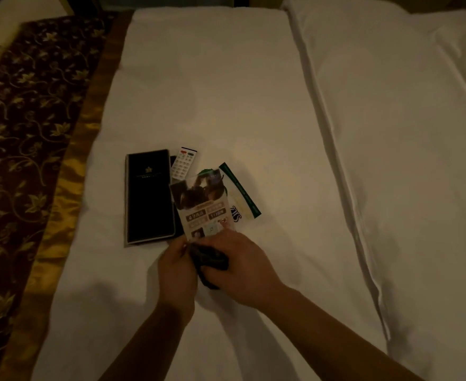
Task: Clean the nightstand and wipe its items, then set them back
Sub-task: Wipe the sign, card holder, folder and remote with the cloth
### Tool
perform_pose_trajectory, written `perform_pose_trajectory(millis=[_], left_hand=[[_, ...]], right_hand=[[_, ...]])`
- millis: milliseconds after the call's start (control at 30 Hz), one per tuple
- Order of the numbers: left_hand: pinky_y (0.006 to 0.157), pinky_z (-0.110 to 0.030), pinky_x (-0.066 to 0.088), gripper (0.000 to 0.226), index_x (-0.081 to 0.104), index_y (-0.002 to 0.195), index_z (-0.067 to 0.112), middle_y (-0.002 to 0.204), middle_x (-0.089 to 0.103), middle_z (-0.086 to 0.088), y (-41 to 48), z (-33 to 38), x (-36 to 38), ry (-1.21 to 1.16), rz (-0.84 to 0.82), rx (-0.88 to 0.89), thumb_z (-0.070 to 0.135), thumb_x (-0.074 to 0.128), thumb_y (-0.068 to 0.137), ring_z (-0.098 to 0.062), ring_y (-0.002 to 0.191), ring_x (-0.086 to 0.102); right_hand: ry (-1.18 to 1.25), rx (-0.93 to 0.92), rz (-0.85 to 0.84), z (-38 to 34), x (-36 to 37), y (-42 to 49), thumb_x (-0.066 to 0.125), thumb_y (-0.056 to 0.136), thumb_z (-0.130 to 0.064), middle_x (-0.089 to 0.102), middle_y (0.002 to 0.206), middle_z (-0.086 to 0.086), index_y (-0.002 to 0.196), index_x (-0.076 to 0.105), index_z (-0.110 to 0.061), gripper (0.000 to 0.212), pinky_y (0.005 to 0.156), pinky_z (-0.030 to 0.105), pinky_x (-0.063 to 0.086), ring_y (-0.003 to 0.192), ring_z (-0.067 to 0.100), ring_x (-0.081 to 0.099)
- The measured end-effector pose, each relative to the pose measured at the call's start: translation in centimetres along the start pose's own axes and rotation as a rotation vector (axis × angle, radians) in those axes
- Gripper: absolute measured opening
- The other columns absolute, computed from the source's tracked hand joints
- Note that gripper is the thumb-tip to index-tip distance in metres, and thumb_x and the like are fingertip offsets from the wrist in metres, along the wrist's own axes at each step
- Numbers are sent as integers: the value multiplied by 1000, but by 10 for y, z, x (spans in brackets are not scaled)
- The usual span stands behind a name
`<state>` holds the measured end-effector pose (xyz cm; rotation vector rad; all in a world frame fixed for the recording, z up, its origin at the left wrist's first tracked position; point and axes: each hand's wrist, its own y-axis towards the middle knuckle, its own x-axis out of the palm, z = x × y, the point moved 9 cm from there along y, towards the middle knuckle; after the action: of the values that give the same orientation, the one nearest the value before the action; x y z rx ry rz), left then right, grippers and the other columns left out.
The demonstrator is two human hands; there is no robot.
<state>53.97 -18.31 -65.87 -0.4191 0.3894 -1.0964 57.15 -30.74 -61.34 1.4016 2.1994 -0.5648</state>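
On the bed (pixel 226 92), a card (pixel 201 204) pinched by left fingers (pixel 179 247) is being wiped with a cloth (pixel 212 259) gripped by right fingers (pixel 223 243); resetting seems pending.

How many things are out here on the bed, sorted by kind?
Black folder: 1
Remote control: 1
Printed cards: 2, the photo leaflet and the green-edged card
Dark cloth: 1
Total: 5

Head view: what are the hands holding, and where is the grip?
The left hand pinches the printed card at its bottom edge; the right hand grips a dark cloth bunched at that edge.
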Motion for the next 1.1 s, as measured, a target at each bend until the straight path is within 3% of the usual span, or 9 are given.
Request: perform_pose_trajectory(millis=[167, 300, 400, 467, 533, 700, 800, 933, 1100], left_hand=[[93, -49, 55, 22, 71, 110, 18, 111, 73, -6, -14, -9, -5, 30, 5, -53, 17, 51, 101, -26, 103, 69], [75, -38, 61, 26, 73, 107, 21, 98, 78, -4, -23, -14, 0, 29, -17, -40, 15, 48, 102, -23, 88, 74], [57, -25, 58, 29, 74, 102, 21, 88, 79, 1, -29, -19, 0, -10, -46, -77, 10, 47, 102, -15, 77, 75], [54, -25, 57, 29, 76, 98, 24, 85, 79, 1, -33, -19, -4, 9, -72, -79, 15, 49, 102, -15, 74, 75], [55, -24, 58, 34, 78, 93, 33, 87, 79, 0, -38, -14, -1, 75, -148, -31, 21, 48, 102, -18, 75, 76], [55, -22, 55, 34, 79, 89, 30, 85, 79, -2, -41, -10, 2, 96, -199, -10, 20, 49, 102, -17, 73, 75], [67, -32, 59, 32, 78, 93, 27, 88, 79, -2, -43, -10, 5, 139, -224, -20, 22, 48, 103, -23, 82, 75], [63, -26, 58, 32, 76, 101, 16, 89, 79, -4, -39, -9, -7, 45, -179, -49, 17, 44, 103, -16, 80, 75], [53, -17, 53, 40, 81, 78, 29, 79, 78, 0, -47, -15, -12, 78, -240, -31, 15, 50, 100, -14, 70, 73]], right_hand=[[-282, 134, -51, 41, -20, -20, 58, 85, -45, 60, 97, -4, 114, 64, -38, 31, 73, 33, 52, 88, 17, 58], [-185, 88, 112, 27, -33, -22, 56, 79, -44, 60, 95, -6, 113, 63, -39, 35, 69, 29, 49, 84, 14, 57], [-206, -54, 18, 0, -12, -20, 53, 79, -47, 60, 106, -9, 119, 60, -40, 41, 71, 30, 50, 94, 13, 56], [-285, 51, 94, 19, -28, -13, 54, 84, -41, 58, 112, -6, 125, 57, -40, 41, 73, 30, 51, 98, 18, 57], [-309, 220, 246, 42, -53, -15, 56, 86, -36, 57, 106, -4, 125, 58, -38, 39, 71, 31, 51, 94, 19, 59], [-246, 60, 232, 10, -37, -15, 58, 83, -38, 59, 103, -4, 121, 61, -33, 39, 67, 32, 52, 90, 17, 59], [-107, 263, 315, 25, -46, -10, 62, 85, -32, 57, 104, -1, 122, 62, -32, 38, 71, 30, 50, 93, 19, 60], [-183, 69, 102, -13, -11, -37, 56, 77, -43, 56, 112, -9, 118, 62, -42, 41, 72, 28, 51, 97, 12, 56], [-189, 90, -175, -2, -3, -58, 55, 75, -47, 55, 97, -19, 109, 67, -43, 36, 66, 25, 50, 83, 7, 56]])
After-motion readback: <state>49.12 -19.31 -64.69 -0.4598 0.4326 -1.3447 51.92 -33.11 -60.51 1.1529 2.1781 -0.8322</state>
